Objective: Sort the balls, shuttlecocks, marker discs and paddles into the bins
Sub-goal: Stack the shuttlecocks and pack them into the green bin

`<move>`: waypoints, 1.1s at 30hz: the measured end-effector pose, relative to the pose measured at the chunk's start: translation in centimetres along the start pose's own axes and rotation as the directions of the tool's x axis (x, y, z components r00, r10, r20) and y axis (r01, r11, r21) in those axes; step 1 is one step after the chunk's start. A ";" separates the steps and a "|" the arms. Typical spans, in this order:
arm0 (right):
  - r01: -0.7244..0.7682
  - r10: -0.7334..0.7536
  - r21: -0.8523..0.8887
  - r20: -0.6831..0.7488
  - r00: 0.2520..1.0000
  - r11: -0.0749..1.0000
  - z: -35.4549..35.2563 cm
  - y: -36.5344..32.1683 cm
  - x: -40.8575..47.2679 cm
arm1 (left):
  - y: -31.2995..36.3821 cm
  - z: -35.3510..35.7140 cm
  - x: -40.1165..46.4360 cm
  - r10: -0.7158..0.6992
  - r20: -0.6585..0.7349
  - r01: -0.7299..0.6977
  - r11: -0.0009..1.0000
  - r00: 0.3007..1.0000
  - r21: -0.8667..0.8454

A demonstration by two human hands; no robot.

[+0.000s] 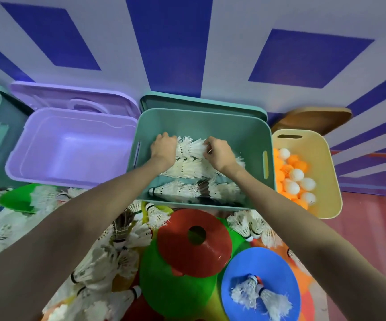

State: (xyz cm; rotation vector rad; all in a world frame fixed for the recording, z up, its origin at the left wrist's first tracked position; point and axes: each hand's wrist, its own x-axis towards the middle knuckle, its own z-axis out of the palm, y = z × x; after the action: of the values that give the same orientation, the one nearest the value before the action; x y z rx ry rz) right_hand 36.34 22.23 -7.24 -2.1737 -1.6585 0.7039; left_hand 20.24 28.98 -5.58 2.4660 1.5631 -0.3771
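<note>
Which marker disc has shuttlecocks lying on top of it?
The blue disc at lower right: two white shuttlecocks lie on it. The red disc, stacked on a green disc, carries none.
</note>
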 end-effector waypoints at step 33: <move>0.216 -0.181 0.048 -0.388 0.904 0.975 -5.7 -0.5 -29.1 | 3.3 -0.5 -24.3 0.297 -0.549 -0.574 0.688 0.781 -0.444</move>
State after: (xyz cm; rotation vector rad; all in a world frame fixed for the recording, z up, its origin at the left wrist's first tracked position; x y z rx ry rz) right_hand 33.09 -5.27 3.26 -1.8924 -1.5743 0.2679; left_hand 13.34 6.90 2.67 2.3563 0.8912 0.7051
